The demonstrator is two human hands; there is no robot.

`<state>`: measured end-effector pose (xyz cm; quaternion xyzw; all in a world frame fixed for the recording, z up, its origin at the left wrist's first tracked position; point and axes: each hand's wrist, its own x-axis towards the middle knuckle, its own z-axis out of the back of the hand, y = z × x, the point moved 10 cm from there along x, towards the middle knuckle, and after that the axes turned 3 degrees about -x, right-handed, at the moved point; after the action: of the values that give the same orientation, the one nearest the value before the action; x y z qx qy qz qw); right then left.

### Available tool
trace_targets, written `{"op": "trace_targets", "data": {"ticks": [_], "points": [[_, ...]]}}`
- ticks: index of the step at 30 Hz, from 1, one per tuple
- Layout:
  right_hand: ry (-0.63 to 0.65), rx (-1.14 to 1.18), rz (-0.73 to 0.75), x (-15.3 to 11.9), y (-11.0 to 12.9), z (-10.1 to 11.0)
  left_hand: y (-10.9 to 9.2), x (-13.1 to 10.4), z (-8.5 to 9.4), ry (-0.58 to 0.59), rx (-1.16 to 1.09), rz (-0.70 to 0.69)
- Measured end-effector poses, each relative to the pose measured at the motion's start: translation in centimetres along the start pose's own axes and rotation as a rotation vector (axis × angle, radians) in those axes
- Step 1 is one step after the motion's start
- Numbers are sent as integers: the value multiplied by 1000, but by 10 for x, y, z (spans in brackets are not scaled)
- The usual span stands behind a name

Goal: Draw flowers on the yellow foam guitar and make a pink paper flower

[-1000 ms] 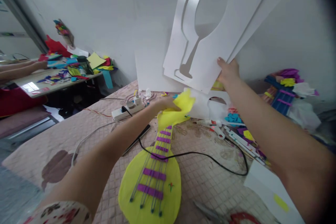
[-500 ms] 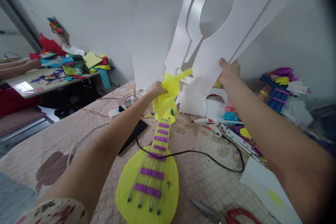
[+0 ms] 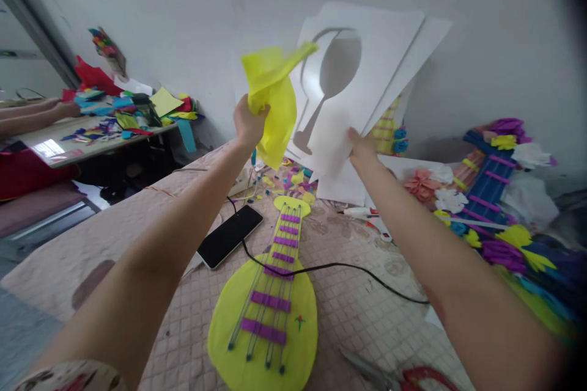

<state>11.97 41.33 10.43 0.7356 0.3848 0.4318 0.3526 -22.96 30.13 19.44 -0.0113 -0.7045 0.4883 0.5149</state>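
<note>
The left hand [image 3: 250,125] is gripping a crumpled yellow sheet [image 3: 277,110], its fingers curling closed around the material above the table; the right hand [image 3: 362,149] is holding white cardboard sheets [image 3: 389,67] near their lower edge, thumb and fingers closing on them; a lute-shaped cutout [image 3: 342,64] is showing in the front sheet. Below, a yellow lute-shaped craft [image 3: 261,316] is lying flat on the quilted tablecloth [image 3: 348,305], purple strips and thin strings running across its face; a black cable [image 3: 334,265] is crossing over it; a black smartphone [image 3: 229,237] is resting to its left, and red-handled scissors [image 3: 367,369] are lying to its right. At the far right, a translucent plastic bag [image 3: 532,201] is sitting beside a blue paper craft [image 3: 490,180]; whether the bag is containing anything, I cannot tell.
</note>
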Motion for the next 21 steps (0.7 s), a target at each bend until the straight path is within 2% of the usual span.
{"op": "trace_targets", "data": {"ticks": [5,8,11,17,21], "points": [[65,-18,-61,-35,-50,-13,17,-1,-3,25,-166,110],[75,-31,-79,-47,-68,-12,22,-6,-5,45,-233,157],[84,-46,-78,-46,-72,-10,24,-8,-6,76,-274,186],[120,-67,-51,-34,-56,-10,26,-10,-4,93,-295,184],[188,-111,-100,-46,-68,-16,28,-13,-6,104,-314,192]]}}
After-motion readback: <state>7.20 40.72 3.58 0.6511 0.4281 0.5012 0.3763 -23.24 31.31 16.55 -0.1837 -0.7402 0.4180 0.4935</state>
